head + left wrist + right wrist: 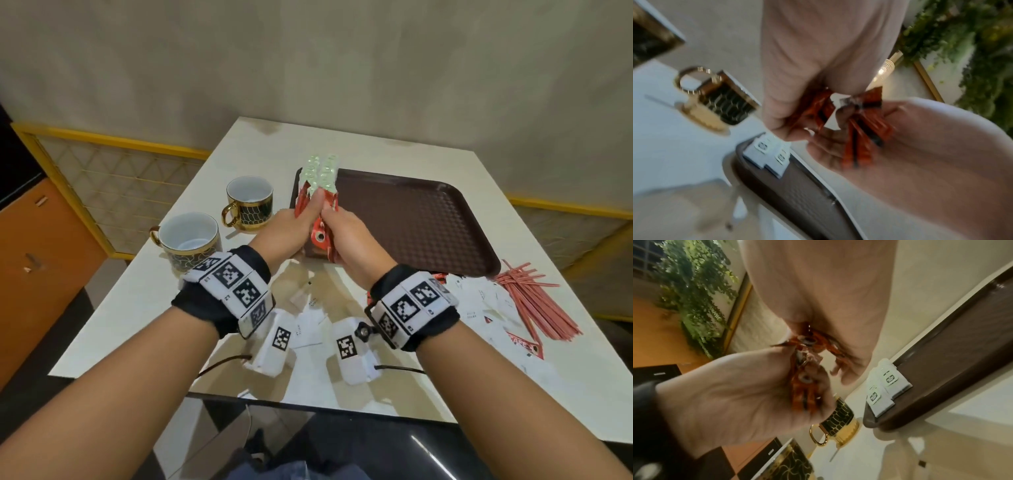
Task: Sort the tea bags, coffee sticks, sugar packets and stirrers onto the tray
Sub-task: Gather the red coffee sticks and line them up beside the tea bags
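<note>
Going left to right: two cups [219, 219] stand at nine o'clock of the tray [411, 219]. The left hand [291, 228] and right hand [346, 233] both clamp a bundle of coffee sticks [322, 181] above the tray's nine o'clock edge. Square the ends, then lay them flat beside the tea bags [768, 155]. Stirrers [534, 301] wait at four o'clock on the surface [144, 308].

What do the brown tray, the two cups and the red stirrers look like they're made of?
The tray looks like moulded plastic: matte dark brown, with a textured grid surface and a smooth raised rim. The cups seem glazed ceramic: glossy white inside, black patterned sides, shiny gold handles. The stirrers look like thin plastic sticks, though paper can't be ruled out.
</note>
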A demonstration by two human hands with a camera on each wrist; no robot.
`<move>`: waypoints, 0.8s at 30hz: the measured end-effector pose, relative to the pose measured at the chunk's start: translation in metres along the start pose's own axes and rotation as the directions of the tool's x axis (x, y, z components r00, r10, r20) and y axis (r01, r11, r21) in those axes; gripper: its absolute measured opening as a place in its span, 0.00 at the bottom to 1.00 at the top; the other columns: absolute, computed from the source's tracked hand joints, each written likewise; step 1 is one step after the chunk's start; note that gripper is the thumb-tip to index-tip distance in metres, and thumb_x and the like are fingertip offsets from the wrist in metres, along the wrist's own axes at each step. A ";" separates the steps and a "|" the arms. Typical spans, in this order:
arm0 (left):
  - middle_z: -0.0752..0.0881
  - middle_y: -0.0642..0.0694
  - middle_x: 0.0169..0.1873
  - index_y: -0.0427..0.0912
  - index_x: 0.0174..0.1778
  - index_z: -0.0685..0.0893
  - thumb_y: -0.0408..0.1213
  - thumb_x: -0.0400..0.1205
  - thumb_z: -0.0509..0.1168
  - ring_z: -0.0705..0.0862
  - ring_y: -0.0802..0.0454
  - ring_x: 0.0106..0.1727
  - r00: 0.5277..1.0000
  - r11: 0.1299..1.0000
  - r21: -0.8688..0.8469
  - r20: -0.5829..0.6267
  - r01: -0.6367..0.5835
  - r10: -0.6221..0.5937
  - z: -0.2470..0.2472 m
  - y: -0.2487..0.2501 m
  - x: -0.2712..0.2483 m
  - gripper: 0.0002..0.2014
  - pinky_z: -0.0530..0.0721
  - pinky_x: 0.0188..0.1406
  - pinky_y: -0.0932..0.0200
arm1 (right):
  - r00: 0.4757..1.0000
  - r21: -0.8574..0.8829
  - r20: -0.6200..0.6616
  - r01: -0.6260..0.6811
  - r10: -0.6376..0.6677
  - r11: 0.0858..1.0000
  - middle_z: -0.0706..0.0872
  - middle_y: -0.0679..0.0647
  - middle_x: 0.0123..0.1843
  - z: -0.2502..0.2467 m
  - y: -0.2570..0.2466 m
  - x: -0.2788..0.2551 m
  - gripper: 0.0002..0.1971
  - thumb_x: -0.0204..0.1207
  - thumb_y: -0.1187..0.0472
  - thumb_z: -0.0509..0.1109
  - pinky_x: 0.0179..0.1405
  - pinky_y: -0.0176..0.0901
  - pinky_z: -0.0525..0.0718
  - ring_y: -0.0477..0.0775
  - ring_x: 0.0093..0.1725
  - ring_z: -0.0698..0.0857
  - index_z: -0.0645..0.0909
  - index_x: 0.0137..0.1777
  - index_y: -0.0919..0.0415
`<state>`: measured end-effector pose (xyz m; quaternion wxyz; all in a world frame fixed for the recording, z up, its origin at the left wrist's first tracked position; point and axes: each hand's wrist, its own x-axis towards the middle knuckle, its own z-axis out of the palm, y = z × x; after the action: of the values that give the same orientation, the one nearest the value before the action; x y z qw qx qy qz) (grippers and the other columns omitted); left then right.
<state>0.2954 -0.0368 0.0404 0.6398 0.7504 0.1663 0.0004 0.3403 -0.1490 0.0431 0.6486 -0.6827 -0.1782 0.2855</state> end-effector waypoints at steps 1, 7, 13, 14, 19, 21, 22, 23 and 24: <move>0.92 0.39 0.48 0.37 0.58 0.86 0.80 0.68 0.56 0.90 0.42 0.53 1.000 0.994 -0.107 0.017 0.006 -0.005 0.006 0.004 -0.002 0.47 0.86 0.60 0.43 | 1.000 0.046 -0.018 0.008 -0.007 0.999 0.89 0.57 0.57 0.003 0.000 0.000 0.18 0.90 0.52 0.52 0.56 0.48 0.88 0.53 0.55 0.89 0.79 0.67 0.59; 0.90 0.41 0.56 0.40 0.63 0.82 0.55 0.80 0.63 0.88 0.47 0.60 0.990 0.900 -0.431 0.139 0.069 -0.010 0.023 0.006 -0.007 0.24 0.85 0.59 0.52 | 0.976 -0.438 -0.086 0.143 -0.200 0.888 0.70 0.49 0.68 0.003 0.015 0.003 0.19 0.87 0.60 0.51 0.74 0.41 0.64 0.47 0.74 0.67 0.66 0.77 0.56; 0.88 0.40 0.59 0.42 0.68 0.82 0.42 0.85 0.65 0.88 0.47 0.58 0.980 0.814 -0.556 0.189 0.164 -0.069 0.032 0.007 -0.005 0.16 0.88 0.57 0.52 | 0.966 -0.493 -0.147 0.114 -0.211 0.862 0.43 0.54 0.88 0.000 0.018 -0.001 0.37 0.82 0.68 0.55 0.86 0.52 0.46 0.53 0.86 0.45 0.39 0.86 0.58; 0.90 0.42 0.56 0.43 0.65 0.84 0.43 0.85 0.64 0.89 0.48 0.56 0.979 0.805 -0.568 0.190 0.173 -0.077 0.035 0.007 -0.003 0.14 0.89 0.53 0.53 | 0.970 -0.455 -0.148 0.106 -0.192 0.884 0.41 0.54 0.87 -0.002 0.018 -0.003 0.38 0.82 0.69 0.56 0.86 0.52 0.46 0.53 0.86 0.44 0.36 0.86 0.59; 0.86 0.46 0.35 0.42 0.46 0.82 0.46 0.86 0.63 0.89 0.50 0.36 0.972 0.711 -0.664 0.193 0.231 -0.136 0.042 0.007 0.004 0.11 0.91 0.42 0.53 | 0.993 -0.125 -0.044 0.107 -0.113 0.986 0.65 0.50 0.80 -0.038 -0.001 -0.023 0.44 0.79 0.72 0.68 0.61 0.28 0.76 0.35 0.69 0.70 0.44 0.86 0.55; 0.82 0.47 0.34 0.43 0.47 0.80 0.46 0.85 0.64 0.85 0.51 0.35 0.974 0.692 -0.685 0.157 0.228 -0.165 0.040 0.006 0.010 0.10 0.87 0.52 0.49 | 0.996 -0.252 -0.007 0.089 -0.094 0.964 0.66 0.53 0.82 -0.066 -0.009 -0.029 0.39 0.77 0.71 0.70 0.69 0.33 0.73 0.42 0.77 0.67 0.56 0.84 0.56; 0.81 0.47 0.34 0.44 0.44 0.80 0.46 0.85 0.65 0.84 0.52 0.35 0.976 0.686 -0.694 0.137 0.217 -0.170 0.039 0.006 0.013 0.09 0.85 0.56 0.48 | 0.996 -0.387 0.004 0.079 -0.084 0.919 0.70 0.55 0.80 -0.082 -0.011 -0.029 0.33 0.77 0.71 0.69 0.73 0.39 0.72 0.48 0.79 0.69 0.64 0.81 0.57; 0.81 0.47 0.34 0.45 0.42 0.79 0.45 0.85 0.65 0.83 0.52 0.34 0.977 0.680 -0.703 0.121 0.209 -0.175 0.037 0.007 0.015 0.10 0.85 0.58 0.48 | 0.998 -0.545 0.019 0.058 -0.057 0.836 0.76 0.56 0.76 -0.097 -0.010 -0.029 0.27 0.77 0.71 0.68 0.73 0.42 0.73 0.51 0.76 0.73 0.71 0.77 0.59; 0.82 0.47 0.34 0.45 0.41 0.78 0.45 0.85 0.65 0.84 0.52 0.35 0.977 0.678 -0.706 0.108 0.204 -0.182 0.037 0.007 0.017 0.10 0.85 0.56 0.49 | 0.999 -0.711 0.044 0.029 0.003 0.702 0.81 0.55 0.71 -0.109 -0.006 -0.028 0.22 0.77 0.71 0.67 0.70 0.43 0.76 0.53 0.71 0.78 0.77 0.71 0.60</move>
<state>0.3209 -0.0690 0.0366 0.8790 0.4219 0.2220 -0.0133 0.3872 -0.2510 0.0534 0.3331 -0.8726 -0.2930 0.2041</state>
